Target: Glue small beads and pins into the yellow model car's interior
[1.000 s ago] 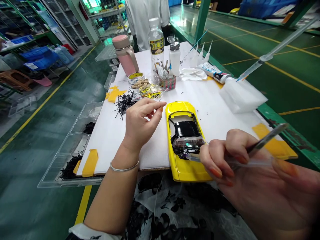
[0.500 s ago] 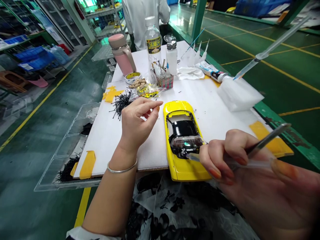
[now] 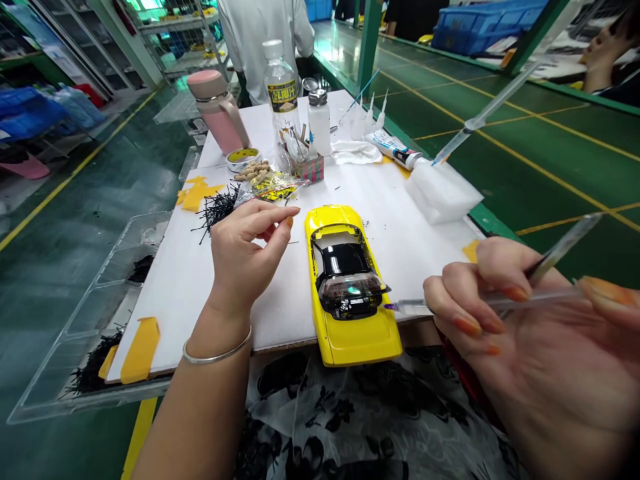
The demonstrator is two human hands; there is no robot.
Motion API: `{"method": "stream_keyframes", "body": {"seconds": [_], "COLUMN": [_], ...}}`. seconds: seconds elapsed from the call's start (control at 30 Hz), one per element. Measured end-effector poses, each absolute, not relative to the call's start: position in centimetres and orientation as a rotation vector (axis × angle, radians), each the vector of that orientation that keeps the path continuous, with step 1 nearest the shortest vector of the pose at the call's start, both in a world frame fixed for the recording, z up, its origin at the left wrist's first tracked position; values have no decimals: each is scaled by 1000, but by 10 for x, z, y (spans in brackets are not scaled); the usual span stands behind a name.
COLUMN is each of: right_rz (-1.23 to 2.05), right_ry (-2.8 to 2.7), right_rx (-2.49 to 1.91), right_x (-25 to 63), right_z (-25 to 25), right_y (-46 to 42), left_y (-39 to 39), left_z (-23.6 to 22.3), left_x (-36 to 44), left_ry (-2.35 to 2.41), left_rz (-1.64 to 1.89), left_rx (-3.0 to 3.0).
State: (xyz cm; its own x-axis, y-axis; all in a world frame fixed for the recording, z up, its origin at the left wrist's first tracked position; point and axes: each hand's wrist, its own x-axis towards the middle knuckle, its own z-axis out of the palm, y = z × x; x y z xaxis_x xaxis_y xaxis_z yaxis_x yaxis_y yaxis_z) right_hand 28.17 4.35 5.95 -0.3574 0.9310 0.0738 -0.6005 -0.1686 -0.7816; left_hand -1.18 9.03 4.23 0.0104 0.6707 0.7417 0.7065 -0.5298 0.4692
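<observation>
A yellow toy car body [image 3: 345, 287] with a black cabin and clear windscreen lies on the white board [image 3: 250, 293], its rear over the near edge. My right hand [image 3: 510, 320] grips a clear syringe [image 3: 450, 303] and a thin metal tool; the syringe tip sits just right of the windscreen. My left hand [image 3: 245, 253] hovers left of the car with thumb and forefinger pinched; what they hold is too small to make out. A pile of thin black parts [image 3: 217, 207] lies beyond the left hand.
At the board's far end stand a pink mug [image 3: 217, 110], a water bottle [image 3: 281, 90], a white dispenser bottle [image 3: 319, 120], a glue tube [image 3: 395, 148] and a foam block [image 3: 440, 190]. A clear tray [image 3: 75, 313] with black parts lies left. A person in white stands behind.
The view has shifted, so everything sits further left. My right hand has drawn the syringe tip off the car's cabin to its right side. The left hand keeps its pinch.
</observation>
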Motion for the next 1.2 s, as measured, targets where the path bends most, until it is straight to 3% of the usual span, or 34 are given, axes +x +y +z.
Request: {"method": "stream_keyframes", "body": {"seconds": [0.43,0.73,0.97,1.2], "right_rz": [1760,1949,1603,1637], "right_ry": [-1038,-1574,-1195,-745], "right_rx": [-566,-513,-342,-360], "right_x": [277,275,301,293], "right_z": [64,100,74,43], "right_y": [48,70,88,95], "left_y": [91,92,90,89], "left_z": [42,39,40,41], "left_x": [-12,-16,-16,-15], "left_ry": [-1562,-1558,-1621,-1696], "left_rz": [-1612,-1575,-1544,-1497], "left_rx": [-2192,-2196,-2202,-2200]}}
